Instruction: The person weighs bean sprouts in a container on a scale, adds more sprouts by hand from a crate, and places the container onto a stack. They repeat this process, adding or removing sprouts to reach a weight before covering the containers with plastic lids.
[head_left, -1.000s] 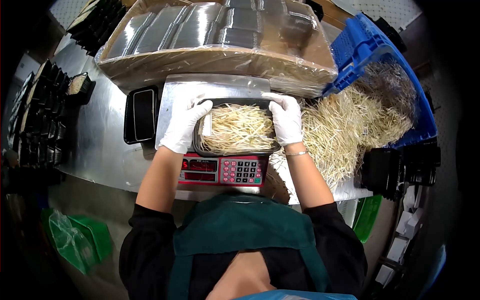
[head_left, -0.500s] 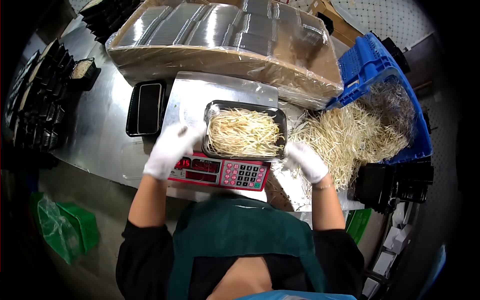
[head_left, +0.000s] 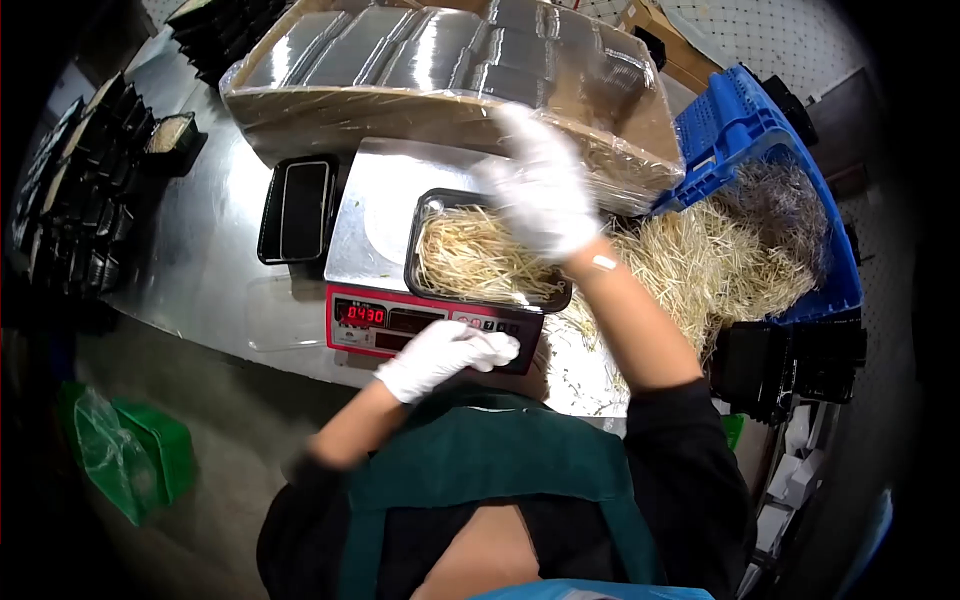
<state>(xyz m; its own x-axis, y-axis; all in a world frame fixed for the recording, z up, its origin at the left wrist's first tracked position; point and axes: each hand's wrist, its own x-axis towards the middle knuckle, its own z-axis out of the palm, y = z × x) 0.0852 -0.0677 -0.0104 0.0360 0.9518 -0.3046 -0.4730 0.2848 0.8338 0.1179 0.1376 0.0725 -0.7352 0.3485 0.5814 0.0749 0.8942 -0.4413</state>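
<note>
A black plastic tray (head_left: 412,272) filled with bean sprouts (head_left: 470,255) rests on the steel platform (head_left: 375,215) of a red digital scale (head_left: 340,335). The left display reads about 0.430. My left hand (head_left: 440,358), in a white glove, is over the scale's keypad with its fingers drawn together. Whether anything is in those fingers is hidden. My right hand (head_left: 545,190), also gloved and blurred, is raised above the tray's far right corner, fingers stretched towards a carton (head_left: 400,122) of clear plastic lids (head_left: 430,50). Nothing shows in the right hand.
Loose bean sprouts (head_left: 680,265) spill from a tipped blue crate (head_left: 845,255) at the right. A black tray (head_left: 295,210) sits left of the scale. Stacked black trays (head_left: 75,210) stand far left, others (head_left: 760,370) at right. A green crate (head_left: 160,450) is below the table.
My right hand has left the tray's right side and moved up towards the carton. My left hand has gone from the tray's left side down to the keypad. The reading changed.
</note>
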